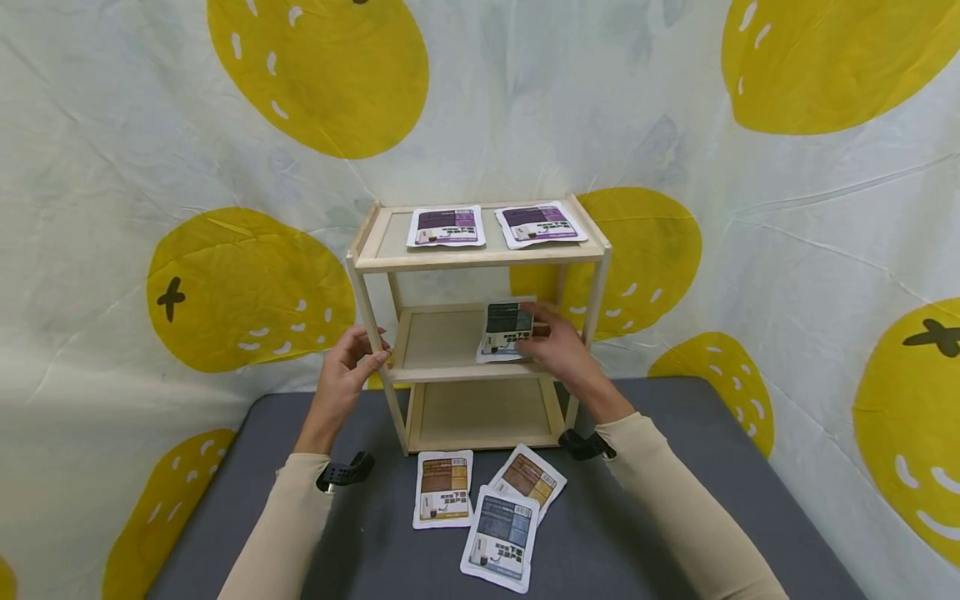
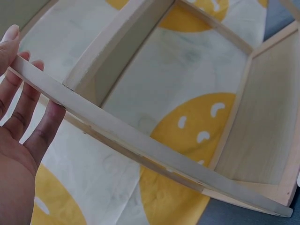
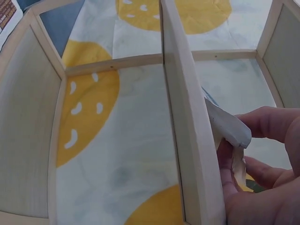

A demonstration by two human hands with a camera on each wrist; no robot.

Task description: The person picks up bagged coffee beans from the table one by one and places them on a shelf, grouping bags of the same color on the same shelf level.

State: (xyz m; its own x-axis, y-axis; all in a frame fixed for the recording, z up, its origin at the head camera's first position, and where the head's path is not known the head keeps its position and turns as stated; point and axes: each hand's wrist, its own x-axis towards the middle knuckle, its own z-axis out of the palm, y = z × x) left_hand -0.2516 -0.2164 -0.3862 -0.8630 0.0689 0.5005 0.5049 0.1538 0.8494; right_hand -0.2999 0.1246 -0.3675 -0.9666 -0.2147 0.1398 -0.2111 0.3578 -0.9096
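Observation:
A small three-tier wooden shelf (image 1: 480, 373) stands in front of me. My left hand (image 1: 349, 363) holds its front left post (image 2: 89, 101), thumb on one side and fingertips on the other, near the middle tier. Over the right part of that tier, my right hand (image 1: 557, 343) grips a white-edged flat pouch (image 1: 504, 332) with a dark label, by its right side. In the right wrist view, thumb and fingers of the right hand (image 3: 267, 164) pinch the pouch (image 3: 227, 124) close to the tier's front rail (image 3: 194, 117).
Two purple-labelled pouches (image 1: 447, 227) lie on the top tier. On the dark grey table (image 1: 390, 550), before the shelf, lie two brown-labelled pouches (image 1: 443, 490) and a blue-grey-labelled pouch (image 1: 500, 538), which overlaps one of them. A curtain (image 1: 480, 100) with yellow fruit prints hangs behind.

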